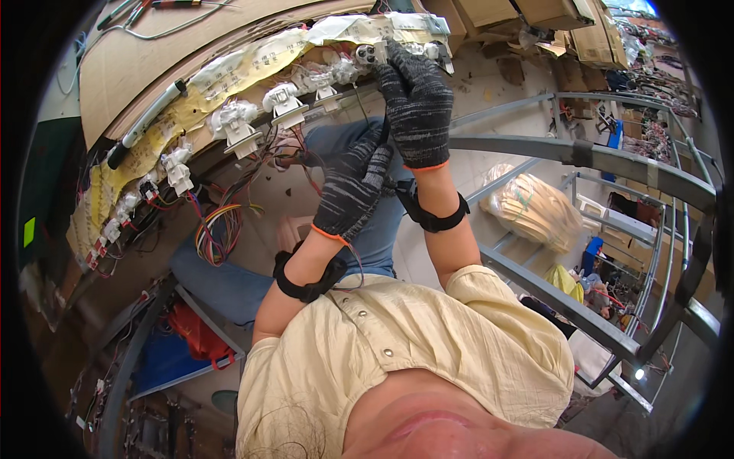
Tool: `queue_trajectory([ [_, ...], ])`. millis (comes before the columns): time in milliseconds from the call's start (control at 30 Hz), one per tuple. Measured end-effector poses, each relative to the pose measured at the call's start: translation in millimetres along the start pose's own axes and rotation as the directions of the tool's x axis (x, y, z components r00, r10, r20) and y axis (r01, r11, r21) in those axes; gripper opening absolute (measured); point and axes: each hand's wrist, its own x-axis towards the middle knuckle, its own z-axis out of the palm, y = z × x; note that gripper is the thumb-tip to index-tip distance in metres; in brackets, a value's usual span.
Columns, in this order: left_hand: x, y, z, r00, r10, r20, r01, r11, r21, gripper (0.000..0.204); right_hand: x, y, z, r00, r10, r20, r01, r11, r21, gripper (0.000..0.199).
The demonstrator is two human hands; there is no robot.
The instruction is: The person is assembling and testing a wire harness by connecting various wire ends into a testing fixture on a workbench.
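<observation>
Nearest is the pale yellow shirt (413, 336), cut off by the lower edge. Beyond it, black straps (310, 279) circle both forearms. The left hand (354, 187), in a dark striped glove, has its fingers curled inward just below the other hand; its fingertips are hard to make out, so I cannot tell whether they pinch anything. The right hand (417, 107), gloved alike, reaches farther, its fingertips at a pale fixture with dark round holes (365, 54) near the right end of the board's edge. The glove covers the contact point, and I cannot tell whether the fingers are closed on a part or only touching.

From there a row of white connector holders (284, 105) curves away to the left, backed by creased yellow paper labels (252, 69). Loose coloured wires (219, 233) hang below, their ends lost in tangles. A marker (147, 122) lies across the labels. Farther off, tools (138, 12) are cropped by the upper edge, and a metal frame (520, 145) partly hides the plastic-wrapped bundle (531, 206) on the floor.
</observation>
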Motion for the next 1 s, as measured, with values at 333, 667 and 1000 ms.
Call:
queue_trajectory([
  [333, -6.4, 7.6, -10.1, 0.991, 0.135, 0.015, -0.136, 0.989, 0.056, 0.015, 4.5, -31.7, 20.4, 0.896, -0.323, 0.303, 0.442, 0.697, -0.565, 0.036],
  [667, -124.9, 2.1, -103.9, 0.797, 0.362, -0.483, -0.319, 0.932, 0.172, 0.03, 11.4, -3.5, 24.5, 0.891, -0.333, 0.307, 0.437, 0.455, -0.776, 0.012],
  [1000, -142.8, -174.0, -330.4, 0.692, -0.433, -0.578, -0.233, 0.623, -0.746, 0.034, 14.6, -14.3, 32.3, 0.899, -0.162, 0.407, 0.438, 0.384, -0.813, 0.023],
])
